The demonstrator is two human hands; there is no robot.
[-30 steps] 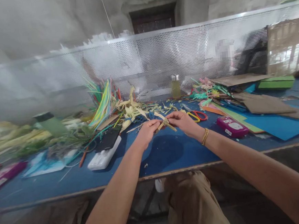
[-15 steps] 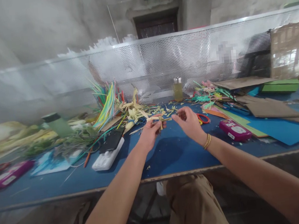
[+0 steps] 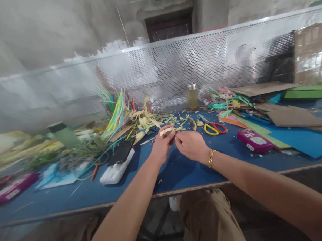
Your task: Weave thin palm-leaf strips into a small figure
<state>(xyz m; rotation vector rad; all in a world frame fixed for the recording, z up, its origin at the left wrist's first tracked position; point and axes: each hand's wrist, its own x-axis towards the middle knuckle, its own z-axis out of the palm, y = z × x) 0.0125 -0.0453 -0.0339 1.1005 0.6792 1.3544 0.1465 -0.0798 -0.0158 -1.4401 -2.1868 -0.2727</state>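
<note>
Above the blue table, my left hand (image 3: 163, 144) is closed on a small piece made of pale, dry strips that look like corn husk (image 3: 166, 131). My right hand (image 3: 191, 145) meets it at the fingertips, pinching at the right end of the same piece; what exactly lies between those fingers is hidden. Behind both hands is a loose heap of similar pale husk strips (image 3: 146, 122). Scissors with one yellow and one red handle loop (image 3: 211, 129) lie just beyond my right hand.
At left are a white power bank (image 3: 117, 169) with a black phone (image 3: 120, 151), coloured pipe cleaners (image 3: 118, 114) and a green bottle (image 3: 63, 135). A purple box (image 3: 254, 141), blue paper (image 3: 296, 137) and cardboard (image 3: 294, 116) lie right. A perforated metal screen (image 3: 173, 67) borders the back.
My right hand has moved left and in, from apart to touching my left hand at the husk piece. The scissors now show more fully. My left hand stays nearly in place.
</note>
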